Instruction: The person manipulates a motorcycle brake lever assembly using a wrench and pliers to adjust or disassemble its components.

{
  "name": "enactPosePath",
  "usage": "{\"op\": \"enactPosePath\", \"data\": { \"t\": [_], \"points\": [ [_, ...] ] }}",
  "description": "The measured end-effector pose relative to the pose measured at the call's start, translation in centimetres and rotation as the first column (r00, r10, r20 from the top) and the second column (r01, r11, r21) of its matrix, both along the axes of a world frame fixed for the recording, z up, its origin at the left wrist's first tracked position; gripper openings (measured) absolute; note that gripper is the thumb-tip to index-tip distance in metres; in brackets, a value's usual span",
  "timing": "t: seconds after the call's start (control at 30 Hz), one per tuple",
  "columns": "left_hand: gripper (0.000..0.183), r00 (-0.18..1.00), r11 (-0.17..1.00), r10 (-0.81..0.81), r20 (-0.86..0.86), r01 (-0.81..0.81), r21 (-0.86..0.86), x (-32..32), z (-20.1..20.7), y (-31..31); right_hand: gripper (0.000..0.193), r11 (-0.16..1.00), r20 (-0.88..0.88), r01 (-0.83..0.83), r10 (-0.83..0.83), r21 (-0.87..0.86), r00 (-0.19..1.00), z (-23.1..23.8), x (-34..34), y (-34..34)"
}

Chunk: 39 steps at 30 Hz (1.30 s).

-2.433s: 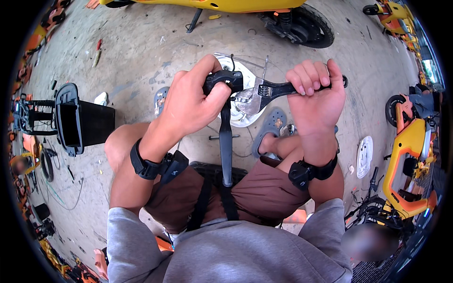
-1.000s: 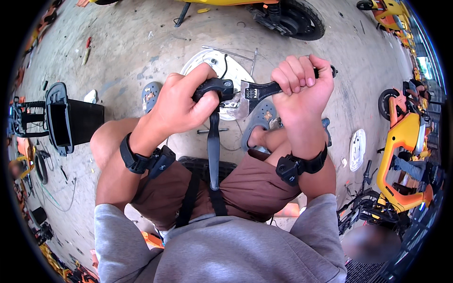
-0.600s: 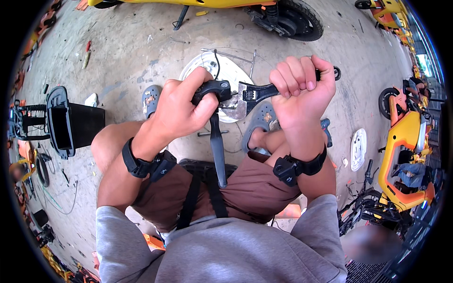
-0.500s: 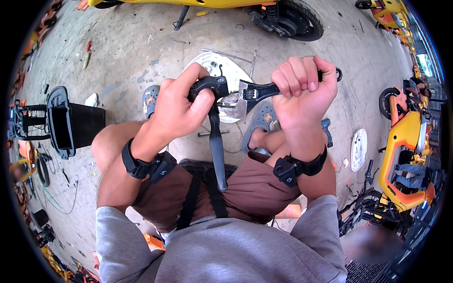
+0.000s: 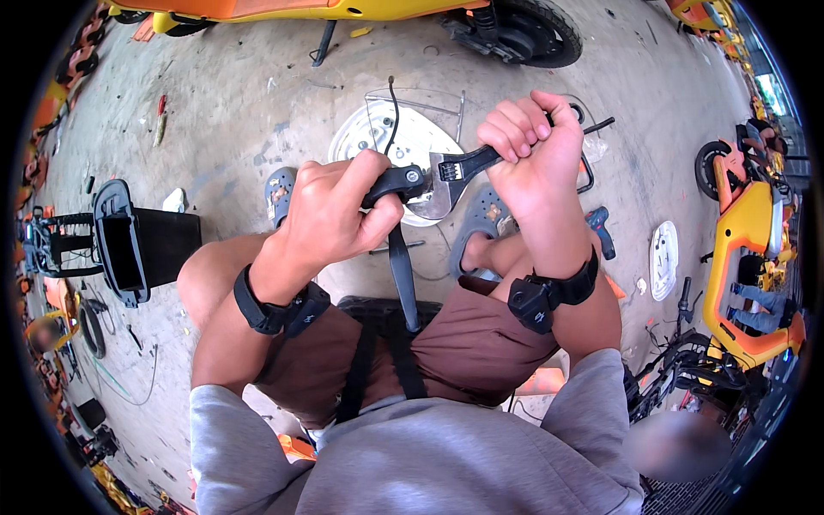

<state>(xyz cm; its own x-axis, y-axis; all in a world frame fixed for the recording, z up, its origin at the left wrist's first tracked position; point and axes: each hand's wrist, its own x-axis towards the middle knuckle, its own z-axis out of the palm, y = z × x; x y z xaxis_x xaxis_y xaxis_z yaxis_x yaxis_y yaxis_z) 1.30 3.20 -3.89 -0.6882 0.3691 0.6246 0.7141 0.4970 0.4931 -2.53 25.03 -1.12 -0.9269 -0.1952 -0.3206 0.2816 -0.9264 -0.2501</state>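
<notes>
My left hand (image 5: 330, 210) is closed round the clamp end of a black brake lever (image 5: 402, 270), whose blade points down toward my lap. A thin black cable or hose (image 5: 395, 120) rises from behind the clamp. In my closed right hand (image 5: 536, 159) is the handle of an adjustable wrench (image 5: 468, 167). The wrench's metal jaws lie against the lever's clamp, next to my left thumb; whether they grip a part is hidden. Beneath both hands a white tray (image 5: 348, 142) with small dark parts rests on the concrete floor.
A yellow scooter (image 5: 283, 10) stands ahead, and another scooter (image 5: 730, 257) at right. To my left is a black bin (image 5: 163, 245). A power drill (image 5: 601, 232) lies by my right knee, near a second white tray (image 5: 657, 257). Thin metal rods (image 5: 421, 105) lie beyond the first tray.
The wrench's handle now slants more steeply upward, and my right hand has shifted left. My left hand has turned the brake lever slightly and moved lower; the black cable now stands out longer.
</notes>
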Motion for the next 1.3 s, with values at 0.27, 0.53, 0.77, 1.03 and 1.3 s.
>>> {"op": "enactPosePath", "data": {
  "t": [0.27, 0.53, 0.77, 1.03, 1.3],
  "points": [
    [0.014, 0.999, 0.998, 0.047, -0.002, -0.047, 0.034, 0.0, 0.1, 0.1, 0.039, 0.998, 0.036, 0.063, -0.064, 0.013, 0.997, -0.3, -0.1, -0.2],
    [0.007, 0.937, 0.983, 0.067, 0.344, -0.12, 0.138, 0.5, 0.6, 0.1, 0.043, 0.998, -0.133, 0.029, -0.021, 0.058, 0.991, 0.5, 0.4, -0.6],
    [0.007, 0.853, 0.953, 0.044, 0.52, -0.191, 0.233, 0.3, 0.8, 0.3, 0.044, 0.991, -0.279, 0.062, -0.026, 0.122, 0.96, 1.6, 1.3, -0.7],
    [0.011, 0.708, 0.923, -0.102, 0.699, -0.195, 0.331, -0.3, 0.8, 0.2, 0.046, 0.985, -0.496, 0.003, 0.083, 0.17, 0.864, 1.8, 1.6, -0.2],
    [0.009, 0.629, 0.853, -0.205, 0.749, -0.261, 0.453, -0.4, 2.1, -1.0, 0.046, 0.947, -0.309, 0.08, 0.021, 0.311, 0.951, 2.2, 2.3, -3.4]
  ]
}}
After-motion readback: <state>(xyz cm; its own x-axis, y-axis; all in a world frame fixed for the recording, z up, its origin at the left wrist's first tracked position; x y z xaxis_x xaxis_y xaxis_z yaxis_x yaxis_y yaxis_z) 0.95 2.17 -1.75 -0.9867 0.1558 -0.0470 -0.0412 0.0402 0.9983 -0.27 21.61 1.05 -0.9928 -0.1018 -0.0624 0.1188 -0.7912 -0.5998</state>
